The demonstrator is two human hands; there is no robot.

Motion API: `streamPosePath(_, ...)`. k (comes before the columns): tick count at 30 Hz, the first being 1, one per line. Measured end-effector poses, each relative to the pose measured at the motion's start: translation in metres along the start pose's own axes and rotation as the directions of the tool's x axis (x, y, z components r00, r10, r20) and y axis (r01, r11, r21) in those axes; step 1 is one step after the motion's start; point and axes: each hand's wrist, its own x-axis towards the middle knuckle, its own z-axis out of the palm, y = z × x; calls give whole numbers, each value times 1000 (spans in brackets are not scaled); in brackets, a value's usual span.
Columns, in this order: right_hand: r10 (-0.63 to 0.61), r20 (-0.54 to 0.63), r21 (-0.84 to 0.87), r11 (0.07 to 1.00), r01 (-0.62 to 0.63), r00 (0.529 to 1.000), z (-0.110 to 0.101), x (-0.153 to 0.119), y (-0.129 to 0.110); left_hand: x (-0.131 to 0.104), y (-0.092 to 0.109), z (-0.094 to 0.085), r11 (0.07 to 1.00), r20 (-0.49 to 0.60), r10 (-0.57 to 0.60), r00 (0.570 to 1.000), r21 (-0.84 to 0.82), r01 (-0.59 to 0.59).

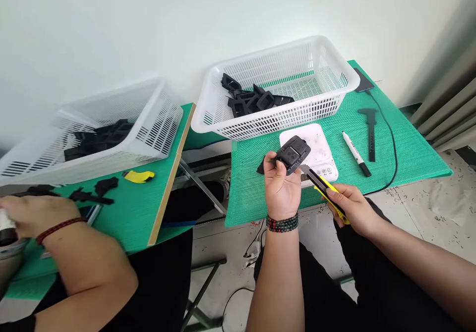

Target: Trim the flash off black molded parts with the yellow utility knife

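Note:
My left hand (283,186) holds up a black moulded plastic part (293,154), fingers and thumb closed around its near edge. In my right hand (353,208) is a yellow and black utility knife (327,189), its blade out and touching or very close to the lower right edge of the part. Both hands are over the front of the table, just before a white digital scale (316,146). The scale is partly hidden behind the part and my fingers. A bit of black material shows just left of my left fingers.
A white plastic basket (277,124) with several black parts (256,99) stands behind the scale. To the right lie a marker (356,153), a black strap-like piece (371,136) and a phone (361,80) with a cable. At left, a co-worker's arm (85,257) rests by another basket (148,124).

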Motion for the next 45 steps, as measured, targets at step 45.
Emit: streamPosePath(45,-45,-245,49,997,58,968,3,6,3,-1,7,10,986,11,-49,999,-160,50)
